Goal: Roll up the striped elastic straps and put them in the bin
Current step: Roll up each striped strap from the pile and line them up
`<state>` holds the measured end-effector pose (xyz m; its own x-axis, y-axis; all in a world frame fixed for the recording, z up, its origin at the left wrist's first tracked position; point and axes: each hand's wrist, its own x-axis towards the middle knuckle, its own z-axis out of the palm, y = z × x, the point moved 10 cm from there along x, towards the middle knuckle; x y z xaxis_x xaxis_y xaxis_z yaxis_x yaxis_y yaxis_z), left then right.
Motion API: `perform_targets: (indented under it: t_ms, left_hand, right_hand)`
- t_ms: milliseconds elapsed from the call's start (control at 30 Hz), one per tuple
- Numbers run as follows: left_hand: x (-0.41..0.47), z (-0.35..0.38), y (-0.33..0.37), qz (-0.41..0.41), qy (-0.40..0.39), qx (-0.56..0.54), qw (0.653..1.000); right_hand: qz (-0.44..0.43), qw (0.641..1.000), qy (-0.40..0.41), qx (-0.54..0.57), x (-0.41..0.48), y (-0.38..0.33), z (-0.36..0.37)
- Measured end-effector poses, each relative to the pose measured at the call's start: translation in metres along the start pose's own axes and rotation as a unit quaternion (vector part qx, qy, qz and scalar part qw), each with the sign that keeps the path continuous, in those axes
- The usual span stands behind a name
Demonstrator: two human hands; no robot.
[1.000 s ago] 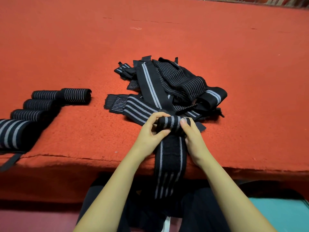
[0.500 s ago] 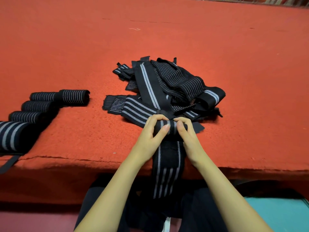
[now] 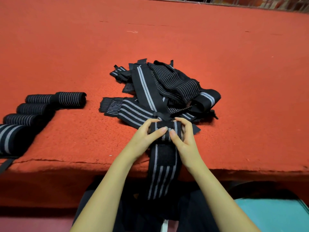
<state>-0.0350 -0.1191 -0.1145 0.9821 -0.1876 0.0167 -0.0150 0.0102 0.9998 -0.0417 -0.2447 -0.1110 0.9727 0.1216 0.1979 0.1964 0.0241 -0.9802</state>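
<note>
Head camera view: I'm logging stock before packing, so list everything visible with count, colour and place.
half-rolled strap: one, black with grey stripes, table's near edge, tail hanging over it
loose straps: a heap, count unclear, black with grey stripes, mid-table
rolled straps: five visible, black with grey stripes, row at table's left
table cover: one, red
object: one, teal, bottom right
left hand, right hand: both pinching the roll

A black strap (image 3: 163, 173) with grey stripes lies at lower centre, its far end wound into a small tight roll and its flat tail hanging over the near edge of the bench (image 3: 242, 84). Just behind it, at centre frame, a loose pile (image 3: 168, 91) of unrolled straps lies tangled. At the left edge, five finished rolls (image 3: 70, 99) lie in a staggered row.
</note>
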Motion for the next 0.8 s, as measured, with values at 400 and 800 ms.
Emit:
perform_targets:
  t_ms: [400, 800]
  left_hand:
    - [-0.011, -0.002, 0.020, 0.147, 0.038, 0.079, 0.985]
    - [-0.001, 0.007, -0.001, 0.016, 0.028, 0.055, 0.998]
  right_hand:
    - [0.060, 0.997, -0.046, 0.021, 0.007, 0.012, 0.005]
    - [0.036, 0.997, -0.074, -0.010, 0.003, 0.009, 0.015]
